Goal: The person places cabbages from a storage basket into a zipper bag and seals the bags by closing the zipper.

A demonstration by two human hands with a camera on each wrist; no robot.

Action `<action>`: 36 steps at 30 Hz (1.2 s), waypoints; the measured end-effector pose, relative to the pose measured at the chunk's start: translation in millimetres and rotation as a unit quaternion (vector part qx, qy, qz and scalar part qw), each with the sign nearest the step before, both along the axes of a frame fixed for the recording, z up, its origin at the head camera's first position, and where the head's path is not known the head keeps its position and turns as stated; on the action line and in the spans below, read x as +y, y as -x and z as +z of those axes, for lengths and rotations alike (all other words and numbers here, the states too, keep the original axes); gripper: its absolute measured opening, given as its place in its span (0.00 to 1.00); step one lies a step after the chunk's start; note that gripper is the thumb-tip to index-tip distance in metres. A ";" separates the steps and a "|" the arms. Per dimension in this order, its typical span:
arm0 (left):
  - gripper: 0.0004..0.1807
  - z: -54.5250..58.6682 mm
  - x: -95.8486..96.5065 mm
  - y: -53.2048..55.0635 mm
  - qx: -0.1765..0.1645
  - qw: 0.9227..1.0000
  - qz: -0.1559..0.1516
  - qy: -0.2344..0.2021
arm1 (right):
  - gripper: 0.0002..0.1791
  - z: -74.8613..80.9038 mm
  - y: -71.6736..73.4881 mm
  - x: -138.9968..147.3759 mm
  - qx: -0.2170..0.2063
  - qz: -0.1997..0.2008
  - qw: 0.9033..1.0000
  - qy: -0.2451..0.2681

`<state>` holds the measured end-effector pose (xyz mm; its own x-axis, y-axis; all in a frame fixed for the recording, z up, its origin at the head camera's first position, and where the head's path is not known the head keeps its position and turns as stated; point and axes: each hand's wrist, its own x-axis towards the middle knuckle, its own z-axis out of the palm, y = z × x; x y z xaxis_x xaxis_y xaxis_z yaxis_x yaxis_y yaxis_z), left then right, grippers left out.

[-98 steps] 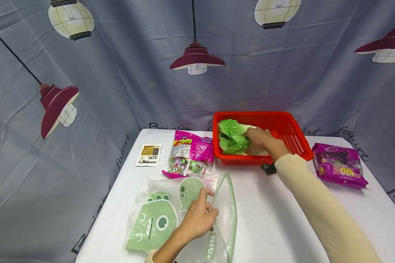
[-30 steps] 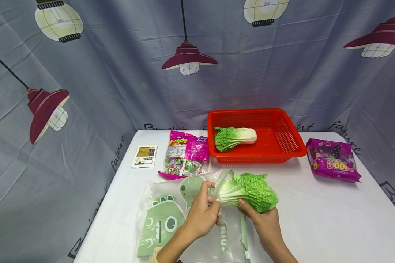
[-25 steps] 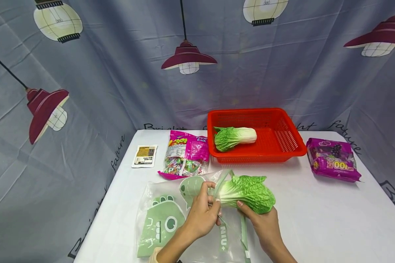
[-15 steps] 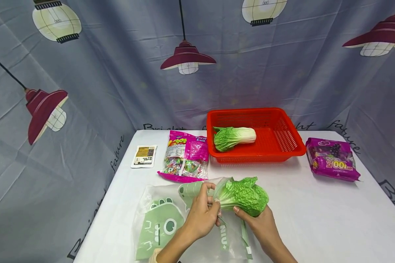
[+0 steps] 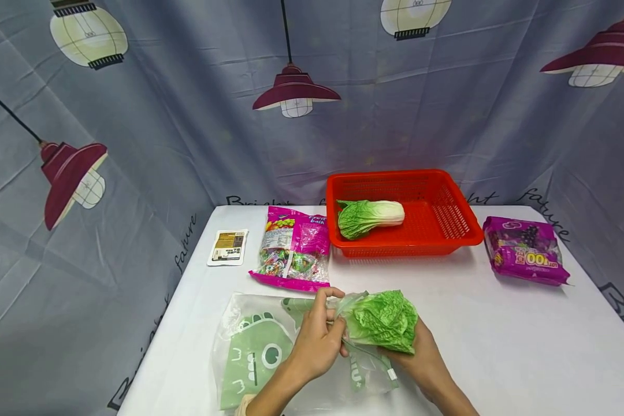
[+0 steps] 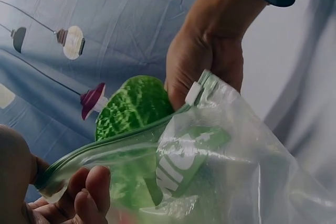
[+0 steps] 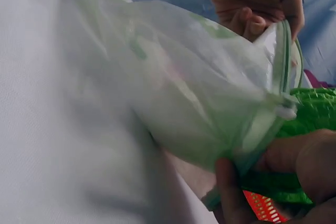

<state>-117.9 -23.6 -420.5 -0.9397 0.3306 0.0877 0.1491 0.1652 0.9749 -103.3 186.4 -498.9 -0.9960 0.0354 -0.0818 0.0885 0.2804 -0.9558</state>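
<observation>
A head of Chinese cabbage (image 5: 385,320) sits in the mouth of a clear slider zip bag (image 5: 255,361) with green dinosaur print. Its pale stem end is inside; the leafy end sticks out to the right. My left hand (image 5: 317,341) pinches the bag's rim between thumb and fingers, left of the cabbage. My right hand (image 5: 421,358) grips the cabbage from below and the right, its fingers partly hidden behind the leaves. In the right wrist view, the bag's green zip edge (image 7: 283,56) and white slider (image 7: 286,111) lie beside the right fingers.
A red basket (image 5: 395,251) at the back holds another Chinese cabbage (image 5: 369,218). To its left lie a pink candy bag (image 5: 293,248) and a small white packet (image 5: 227,247). A purple snack pack (image 5: 525,251) lies at the right. A printed curtain (image 5: 213,115) hangs behind the white table.
My right hand took the cabbage from the basket and brought it to the bag's mouth. Over the last second it has moved left, deeper into the bag. My left hand keeps pinching the rim.
</observation>
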 end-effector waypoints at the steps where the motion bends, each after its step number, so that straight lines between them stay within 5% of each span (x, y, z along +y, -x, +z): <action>1: 0.21 -3.4 -0.6 1.0 0.002 1.000 0.000 0.000 | 0.52 -0.2 0.0 0.3 0.004 -0.006 1.000 0.000; 6: 0.23 -18.6 -4.0 5.3 0.012 1.000 -0.003 -0.004 | 0.47 2.7 2.8 2.7 0.005 -0.027 1.000 0.004; 11: 0.22 -7.3 -7.4 2.3 0.024 1.000 0.003 -0.015 | 0.44 15.3 5.6 10.8 0.014 -0.044 0.999 -0.008; 23: 0.23 18.9 -13.2 -1.2 0.061 0.997 0.034 -0.014 | 0.39 56.3 8.2 19.3 0.116 -0.132 0.984 -0.044; 36: 0.23 34.5 -19.1 -5.6 0.091 0.994 0.036 -0.053 | 0.36 85.4 2.7 17.9 0.185 -0.143 0.970 0.071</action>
<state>-112.3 -42.7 -385.9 -0.9258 0.2433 0.2893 0.3162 0.0790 0.9454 -106.0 204.3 -413.5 -0.9093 0.3291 0.2546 -0.2131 0.1573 -0.9643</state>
